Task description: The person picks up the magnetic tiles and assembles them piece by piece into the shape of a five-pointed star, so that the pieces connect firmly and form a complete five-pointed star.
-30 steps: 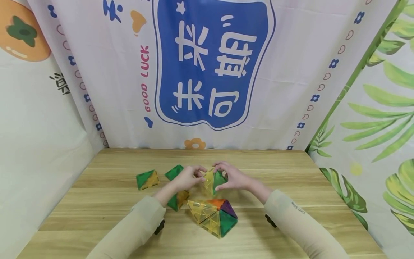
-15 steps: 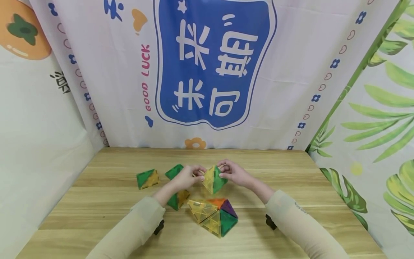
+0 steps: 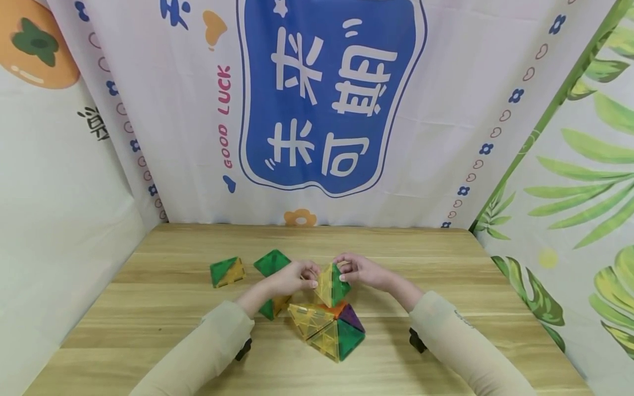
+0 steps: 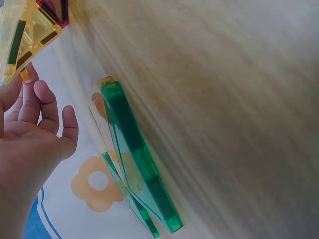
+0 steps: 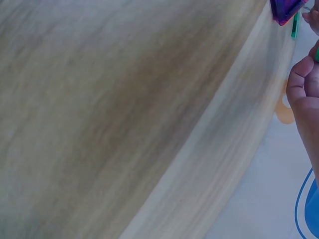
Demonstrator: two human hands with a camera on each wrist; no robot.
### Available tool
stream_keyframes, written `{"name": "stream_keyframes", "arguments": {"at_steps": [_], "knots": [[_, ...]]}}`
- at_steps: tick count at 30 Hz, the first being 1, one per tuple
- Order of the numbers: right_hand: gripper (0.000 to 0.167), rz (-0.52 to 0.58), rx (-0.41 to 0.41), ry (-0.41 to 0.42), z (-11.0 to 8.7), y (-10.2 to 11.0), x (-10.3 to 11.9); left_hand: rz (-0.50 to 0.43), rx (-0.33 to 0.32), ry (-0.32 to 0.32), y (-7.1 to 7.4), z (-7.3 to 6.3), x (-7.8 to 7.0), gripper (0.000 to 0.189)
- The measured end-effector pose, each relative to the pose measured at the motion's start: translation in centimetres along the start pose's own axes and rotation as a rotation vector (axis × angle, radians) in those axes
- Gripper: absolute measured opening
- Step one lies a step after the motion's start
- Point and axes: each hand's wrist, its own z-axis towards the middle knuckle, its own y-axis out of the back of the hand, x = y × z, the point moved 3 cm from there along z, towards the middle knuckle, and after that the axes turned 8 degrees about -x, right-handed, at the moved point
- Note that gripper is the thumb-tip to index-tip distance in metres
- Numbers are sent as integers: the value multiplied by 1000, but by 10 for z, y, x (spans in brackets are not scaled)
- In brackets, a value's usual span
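Between my two hands is a pair of joined triangular magnetic tiles, a yellow tile [image 3: 324,284] on the left and a green tile [image 3: 339,290] on the right. My left hand [image 3: 293,278] pinches the yellow side between thumb and fingers. On the other side, my right hand [image 3: 365,273] pinches the green one. The pair's lower tip overlaps the back of a faceted magnetic tile shape [image 3: 323,340] of yellow, orange, purple and green triangles on the table. In the right wrist view, a purple tile [image 5: 285,9] shows at the top edge.
Left of my left hand lie green tiles [image 3: 272,262], partly hidden by the forearm, with yellow beside them. Farther left is a green and yellow tile piece [image 3: 228,272]. The wooden table [image 3: 163,324] ends at a printed curtain [image 3: 193,181] behind.
My right fingers have shifted from spread around the green tile to pinching its edge. Both hands have then brought the tile pair nearer the faceted shape, slightly to the right.
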Motion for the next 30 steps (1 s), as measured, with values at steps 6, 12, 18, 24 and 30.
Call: {"name": "stream_keyframes", "arguments": {"at_steps": [6, 12, 18, 24, 30], "knots": [[39, 29, 36, -27, 2, -1, -5, -11, 26, 7, -5, -1, 0, 19], [40, 41, 59, -92, 2, -2, -12, 50, 60, -10, -11, -3, -1, 16], [39, 31, 67, -93, 3, -7, -12, 90, 83, -7, -14, -5, 2, 15], [36, -98, 46, -97, 3, -12, -12, 170, 118, -45, -16, -6, 5, 11], [37, -178, -5, -53, 1, -12, -10, 183, 121, -40, -13, -10, 3, 11]]}}
